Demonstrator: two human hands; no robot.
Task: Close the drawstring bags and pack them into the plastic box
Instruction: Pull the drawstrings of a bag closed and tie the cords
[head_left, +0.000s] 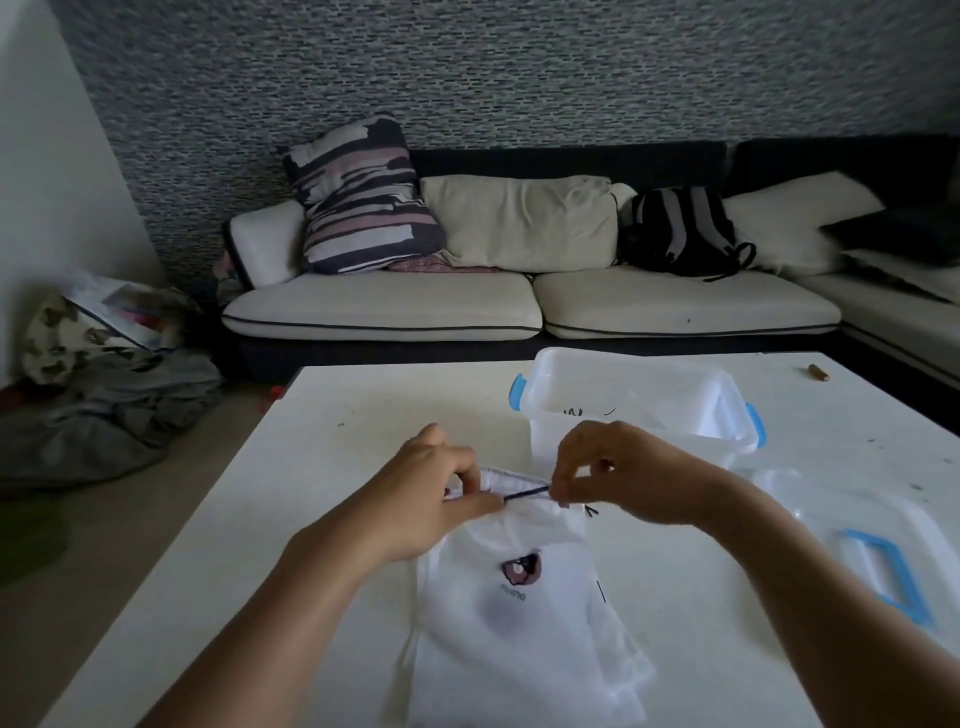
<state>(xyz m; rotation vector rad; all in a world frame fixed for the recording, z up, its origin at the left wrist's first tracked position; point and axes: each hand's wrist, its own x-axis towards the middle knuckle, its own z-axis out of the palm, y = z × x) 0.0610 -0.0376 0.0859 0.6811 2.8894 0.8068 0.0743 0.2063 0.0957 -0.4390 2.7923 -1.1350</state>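
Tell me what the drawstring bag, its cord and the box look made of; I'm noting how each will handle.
The drawstring bag looks like thin white woven fabric, matte: it creases and lies limp. Its dark cord looks like thin braided string, though too small to be sure. The plastic box is translucent plastic, slightly glossy, with blue clips; its inside shows through its walls.

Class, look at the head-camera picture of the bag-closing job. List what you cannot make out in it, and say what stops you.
- Head view: the top bag's mouth ends, covered by the left hand and right hand.
- How many bags lie in the stack: the top bag covers them and the bottom edge cuts them off.
- The plastic box's contents: its cloudy walls blur them.
- The lid: a forearm overlaps its near side.
- The bag's small print: too small and upside down.
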